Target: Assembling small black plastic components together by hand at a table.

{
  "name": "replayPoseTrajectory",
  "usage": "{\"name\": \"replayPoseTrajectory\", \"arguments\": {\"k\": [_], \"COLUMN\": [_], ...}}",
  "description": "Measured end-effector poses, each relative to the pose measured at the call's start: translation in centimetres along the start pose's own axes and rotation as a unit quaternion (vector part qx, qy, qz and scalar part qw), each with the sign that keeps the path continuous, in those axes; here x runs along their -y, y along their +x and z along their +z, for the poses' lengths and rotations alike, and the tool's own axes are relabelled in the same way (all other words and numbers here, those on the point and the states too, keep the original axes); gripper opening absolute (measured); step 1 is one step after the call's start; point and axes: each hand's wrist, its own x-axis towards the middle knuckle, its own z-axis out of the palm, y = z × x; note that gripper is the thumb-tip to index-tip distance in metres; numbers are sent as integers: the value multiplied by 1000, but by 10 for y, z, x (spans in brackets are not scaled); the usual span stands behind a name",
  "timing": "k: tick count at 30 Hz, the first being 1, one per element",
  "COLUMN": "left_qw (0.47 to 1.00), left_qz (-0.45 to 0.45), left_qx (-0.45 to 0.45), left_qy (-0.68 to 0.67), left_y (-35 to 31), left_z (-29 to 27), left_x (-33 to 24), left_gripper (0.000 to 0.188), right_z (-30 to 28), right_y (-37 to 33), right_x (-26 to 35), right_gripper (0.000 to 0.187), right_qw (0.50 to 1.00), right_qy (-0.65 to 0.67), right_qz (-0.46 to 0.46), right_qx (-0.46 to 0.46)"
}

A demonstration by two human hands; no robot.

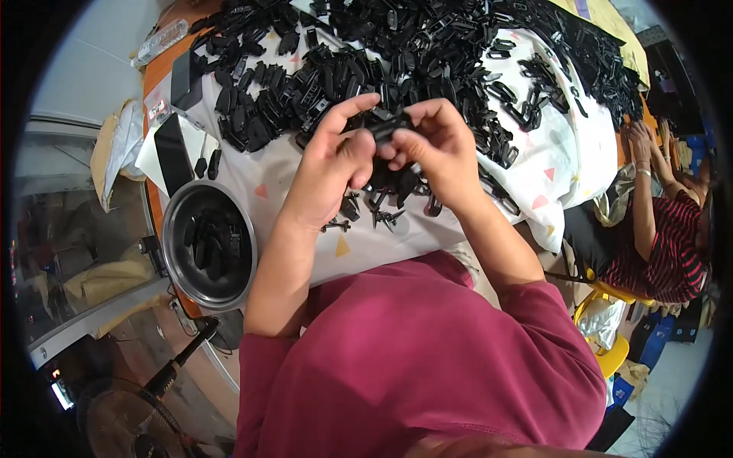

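Pinched a black piece point(392, 130) in the right hand point(444, 159).
Held it between both hands, lengthwise roughly nine to three; curled the left hand point(327, 166) by its nine-o'clock end, couldn't tell whether gripping.

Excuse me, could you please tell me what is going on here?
A person's left hand and right hand hold a small black part between them, over a table covered by a white patterned cloth. Beyond the hands lies a large heap of black parts. At the left, a metal bowl contains some dark pieces. Another person in a striped top sits at the far right.
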Motion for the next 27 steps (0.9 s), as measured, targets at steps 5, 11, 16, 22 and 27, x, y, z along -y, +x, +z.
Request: {"name": "replayPoseTrajectory", "arguments": {"k": [5, 11, 16, 22, 27], "left_qw": [957, 861, 825, 833, 988], "left_qz": [144, 244, 270, 185, 36], "left_qx": [-62, -63, -55, 13, -140], "left_qy": [245, 442, 493, 521, 50], "left_y": [2, 9, 6, 10, 19], "left_z": [-8, -2, 6, 9, 12], "left_x": [8, -4, -7, -10, 38], "left_gripper": [34, 30, 29, 29, 34], "right_z": [7, 1, -9, -21, -8], "right_y": [1, 4, 2, -11, -16], "right_x": [11, 32, 31, 34, 1], "right_gripper": [22, 26, 33, 34, 32], "right_qw": [992, 904, 848, 834, 823], "right_qy": [43, -370, -467, -493, -494], "right_qz": [119, -215, -251, -238, -263], "right_qx": [-21, 18, 9, 72, -97]}}
